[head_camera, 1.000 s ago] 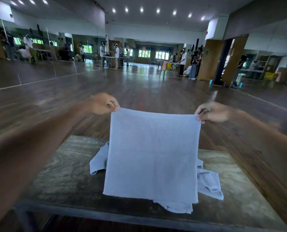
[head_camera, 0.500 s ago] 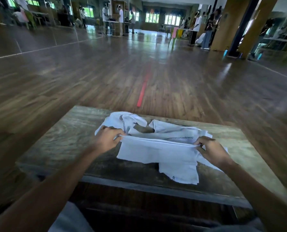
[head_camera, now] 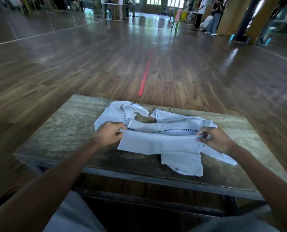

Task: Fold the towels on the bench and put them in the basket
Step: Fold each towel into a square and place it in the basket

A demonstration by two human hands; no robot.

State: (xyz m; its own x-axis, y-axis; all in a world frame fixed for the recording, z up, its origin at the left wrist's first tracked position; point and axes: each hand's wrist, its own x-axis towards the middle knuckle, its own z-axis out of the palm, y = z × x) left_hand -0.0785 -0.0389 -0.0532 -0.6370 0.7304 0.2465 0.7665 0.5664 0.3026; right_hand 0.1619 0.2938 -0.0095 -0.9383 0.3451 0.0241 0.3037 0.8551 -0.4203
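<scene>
— Where was the towel (head_camera: 159,144)?
— Doubled over, it lay on the wooden counter (head_camera: 60,129), partly on top of the crumpled towels (head_camera: 169,122) heaped just behind and under it.
— And the hands?
— The left hand (head_camera: 108,133) pinched its far left corner and the right hand (head_camera: 214,139) its far right, with the fingers (head_camera: 200,133) curled and clamped on the cloth.
</scene>
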